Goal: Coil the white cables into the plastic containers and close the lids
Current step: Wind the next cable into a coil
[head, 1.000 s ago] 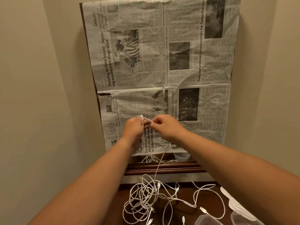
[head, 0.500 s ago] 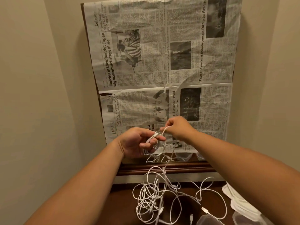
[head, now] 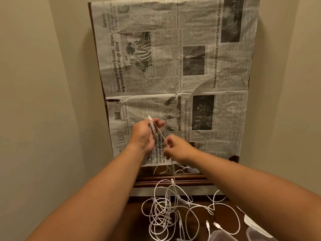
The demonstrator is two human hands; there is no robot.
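Left hand (head: 143, 136): raised in front of the newspaper (head: 173, 58), back toward the camera, gripping a few loops of the white cable (head: 153, 126)
Left fingers (head: 159, 122): only partly bent, tips showing past the loops, which lie between them and the thumb
Right hand (head: 179, 150): just beside and lower than the left, blurred
Right fingers (head: 168, 151): curled inward and pinching a strand of the same cable; the exact grip is too smeared to tell
Cable run: from the loops it arcs over to the right fingers, then hangs straight down to the tangle of white cables (head: 166, 211)
Tangle: loose on the dark wooden top (head: 135, 221), plugs showing at its right edge
Plastic containers (head: 219, 236): at the bottom right edge, lying open, with no cable inside
Lid (head: 250, 223): flat just beside them, not fitted
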